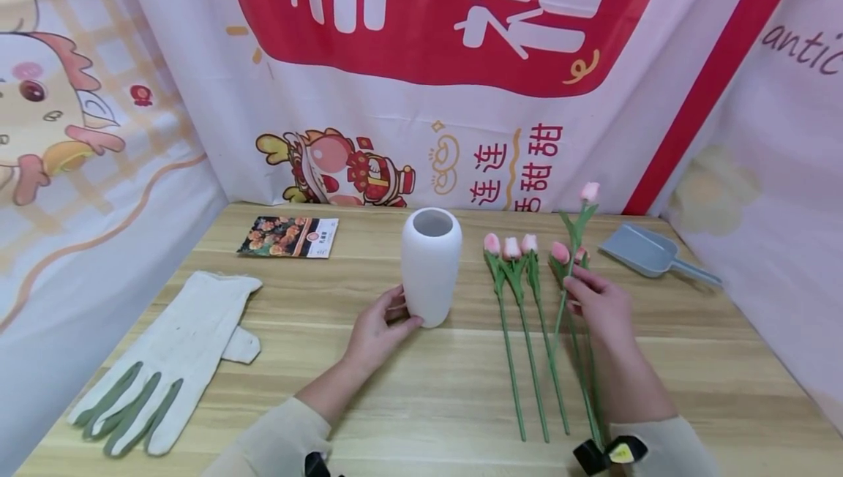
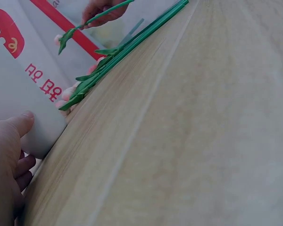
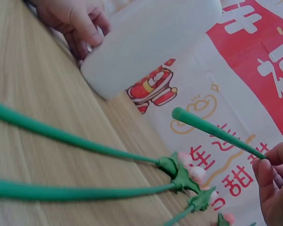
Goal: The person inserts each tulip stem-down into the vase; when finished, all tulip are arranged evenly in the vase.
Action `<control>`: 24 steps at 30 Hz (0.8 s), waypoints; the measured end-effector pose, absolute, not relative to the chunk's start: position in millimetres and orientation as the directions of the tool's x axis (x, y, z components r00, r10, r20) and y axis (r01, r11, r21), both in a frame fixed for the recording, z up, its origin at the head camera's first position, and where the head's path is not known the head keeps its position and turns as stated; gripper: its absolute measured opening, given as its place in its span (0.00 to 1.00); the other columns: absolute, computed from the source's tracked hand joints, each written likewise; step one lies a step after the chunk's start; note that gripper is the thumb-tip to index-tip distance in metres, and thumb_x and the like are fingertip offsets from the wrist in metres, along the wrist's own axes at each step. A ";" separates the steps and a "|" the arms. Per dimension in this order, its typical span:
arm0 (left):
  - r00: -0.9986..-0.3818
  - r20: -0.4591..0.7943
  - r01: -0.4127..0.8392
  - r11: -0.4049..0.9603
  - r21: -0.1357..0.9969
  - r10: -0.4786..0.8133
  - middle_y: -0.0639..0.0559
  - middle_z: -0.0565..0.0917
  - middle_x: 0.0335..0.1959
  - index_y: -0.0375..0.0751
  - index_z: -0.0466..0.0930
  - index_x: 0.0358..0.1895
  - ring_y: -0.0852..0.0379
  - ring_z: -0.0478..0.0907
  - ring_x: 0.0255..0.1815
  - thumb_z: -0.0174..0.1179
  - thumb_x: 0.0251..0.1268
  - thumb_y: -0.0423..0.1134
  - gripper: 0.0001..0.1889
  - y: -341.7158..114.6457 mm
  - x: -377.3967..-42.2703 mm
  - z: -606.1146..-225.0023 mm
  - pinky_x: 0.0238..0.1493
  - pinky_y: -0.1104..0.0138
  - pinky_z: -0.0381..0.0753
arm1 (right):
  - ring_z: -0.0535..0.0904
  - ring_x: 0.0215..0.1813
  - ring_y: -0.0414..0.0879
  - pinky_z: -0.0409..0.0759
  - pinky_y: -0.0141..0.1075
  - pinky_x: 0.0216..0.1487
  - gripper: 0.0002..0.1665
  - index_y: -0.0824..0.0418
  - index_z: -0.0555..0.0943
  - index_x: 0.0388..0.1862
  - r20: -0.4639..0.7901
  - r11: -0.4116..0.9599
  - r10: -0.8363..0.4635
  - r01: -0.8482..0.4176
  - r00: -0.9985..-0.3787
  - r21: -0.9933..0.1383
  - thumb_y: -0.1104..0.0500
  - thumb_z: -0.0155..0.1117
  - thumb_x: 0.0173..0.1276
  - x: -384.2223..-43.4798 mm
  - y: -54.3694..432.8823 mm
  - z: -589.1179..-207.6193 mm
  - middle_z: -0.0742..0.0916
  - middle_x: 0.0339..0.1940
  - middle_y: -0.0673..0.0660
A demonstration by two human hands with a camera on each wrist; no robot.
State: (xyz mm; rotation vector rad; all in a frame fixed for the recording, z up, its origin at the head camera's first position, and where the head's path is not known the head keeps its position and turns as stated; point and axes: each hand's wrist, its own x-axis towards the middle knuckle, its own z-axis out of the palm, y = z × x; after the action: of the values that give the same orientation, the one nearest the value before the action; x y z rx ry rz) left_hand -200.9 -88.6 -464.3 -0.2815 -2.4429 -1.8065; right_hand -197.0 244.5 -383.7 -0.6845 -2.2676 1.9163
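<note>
A white vase (image 1: 431, 272) stands upright on the table. My left hand (image 1: 382, 331) grips it low down, thumb in front and fingers round its left side, as the left wrist view also shows. Between thumb and fingertips my right hand (image 1: 602, 309) pinches the green stem of a pink tulip (image 1: 589, 193). This tulip is raised off the table, bloom up; in the right wrist view the lower end of its stem (image 3: 217, 132) points toward the vase side. Several more pink tulips (image 1: 511, 249) lie on the table between the vase and my right hand, some partly hidden behind that hand.
A white glove (image 1: 165, 345) with green-grey marked fingers lies at the left. Behind it is a seed packet (image 1: 290, 237) with a flower picture. At the back right lies a grey-blue scoop (image 1: 648, 252). Printed cloth (image 1: 408, 89) hangs around the wooden table (image 1: 421, 404).
</note>
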 end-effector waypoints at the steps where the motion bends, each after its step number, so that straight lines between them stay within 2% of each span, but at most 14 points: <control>1: -0.979 0.182 0.202 0.285 0.937 0.094 0.37 0.83 0.54 0.35 0.72 0.65 0.43 0.84 0.53 0.72 0.56 0.36 0.32 -88.5 -200.6 -464.0 0.59 0.54 0.82 | 0.80 0.37 0.32 0.83 0.24 0.36 0.29 0.60 0.73 0.69 -0.222 0.069 0.403 0.271 -0.888 -0.960 0.57 0.63 0.70 -199.6 241.2 -383.3 0.82 0.39 0.39; 4: -0.979 0.181 0.201 0.287 0.937 0.093 0.38 0.83 0.54 0.35 0.72 0.65 0.43 0.84 0.53 0.72 0.56 0.36 0.32 -88.2 -199.4 -462.7 0.59 0.54 0.82 | 0.79 0.39 0.34 0.83 0.24 0.36 0.29 0.57 0.73 0.69 -0.244 -0.037 0.431 0.253 -0.869 -0.967 0.58 0.64 0.69 -206.3 232.6 -382.2 0.81 0.44 0.44; 7: -0.979 0.182 0.201 0.287 0.937 0.092 0.37 0.83 0.54 0.34 0.72 0.65 0.43 0.84 0.53 0.72 0.55 0.36 0.33 -88.1 -199.0 -462.2 0.59 0.54 0.82 | 0.80 0.38 0.36 0.82 0.24 0.35 0.28 0.55 0.74 0.68 -0.261 -0.166 0.446 0.207 -0.856 -0.964 0.60 0.65 0.69 -211.4 225.0 -379.9 0.82 0.44 0.45; 11: -0.979 0.182 0.201 0.285 0.937 0.092 0.37 0.83 0.54 0.35 0.72 0.65 0.43 0.84 0.53 0.72 0.56 0.35 0.32 -88.3 -199.3 -462.5 0.59 0.54 0.82 | 0.81 0.33 0.36 0.83 0.25 0.32 0.17 0.56 0.79 0.53 -0.238 -0.330 0.438 0.091 -0.867 -0.940 0.62 0.67 0.66 -215.6 214.4 -375.4 0.84 0.36 0.44; 14: -0.979 0.181 0.200 0.281 0.938 0.094 0.38 0.83 0.54 0.35 0.72 0.65 0.43 0.84 0.53 0.72 0.56 0.36 0.32 -88.6 -199.8 -463.2 0.59 0.54 0.81 | 0.83 0.29 0.35 0.83 0.25 0.30 0.11 0.56 0.75 0.45 -0.187 -0.397 0.429 0.002 -0.884 -0.918 0.63 0.66 0.67 -217.1 207.0 -371.3 0.86 0.32 0.43; 19: -0.980 0.175 0.195 0.272 0.942 0.097 0.37 0.83 0.55 0.35 0.72 0.65 0.42 0.83 0.54 0.72 0.56 0.36 0.32 -88.8 -200.2 -464.2 0.59 0.53 0.81 | 0.84 0.25 0.35 0.82 0.23 0.24 0.13 0.54 0.69 0.45 -0.135 -0.485 0.418 -0.095 -0.898 -0.870 0.66 0.61 0.70 -217.5 197.5 -358.7 0.85 0.28 0.46; 24: -0.979 0.175 0.196 0.278 0.940 0.101 0.37 0.83 0.55 0.35 0.71 0.65 0.42 0.83 0.54 0.72 0.56 0.36 0.32 -89.0 -199.4 -462.7 0.59 0.54 0.81 | 0.85 0.26 0.37 0.80 0.23 0.23 0.15 0.54 0.66 0.44 -0.141 -0.578 0.416 -0.142 -0.898 -0.804 0.66 0.63 0.68 -216.6 189.8 -341.9 0.82 0.29 0.48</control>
State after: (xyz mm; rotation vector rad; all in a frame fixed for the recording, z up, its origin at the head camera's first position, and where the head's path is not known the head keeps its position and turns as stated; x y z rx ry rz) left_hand -199.4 -89.0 -462.7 -0.2851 -2.4459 -1.8188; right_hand -216.6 189.8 -341.9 -0.4555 -1.2308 2.4971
